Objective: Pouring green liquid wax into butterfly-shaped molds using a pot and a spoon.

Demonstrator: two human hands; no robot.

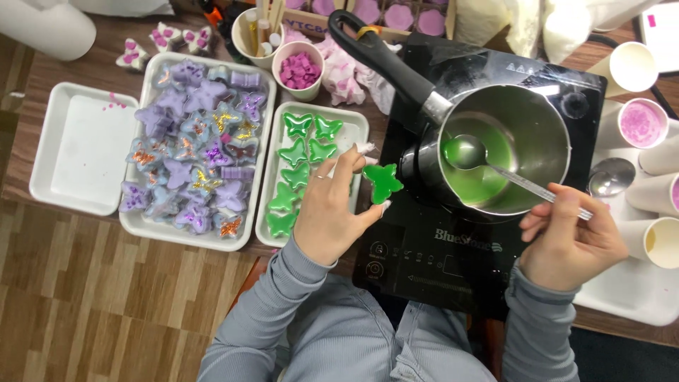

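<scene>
Head view: green butterfly mould (pixel 382 182) between left fingers (pixel 348 164).

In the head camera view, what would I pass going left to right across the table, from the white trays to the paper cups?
Empty white tray → tray of purple butterflies → tray of green butterflies → left hand holding a green butterfly mould → steel pot → right hand holding the spoon → paper cups.

Far left of the table sits an empty white tray (pixel 78 152), and just beside it a longer tray (pixel 151 74) heaped with purple butterfly pieces (pixel 194 148), some glittering gold. Along the back edge, a paper cup of pink chips (pixel 298 69) stands beside a cup of sticks (pixel 256 32). Paper cups (pixel 640 122) line the right edge.
</scene>
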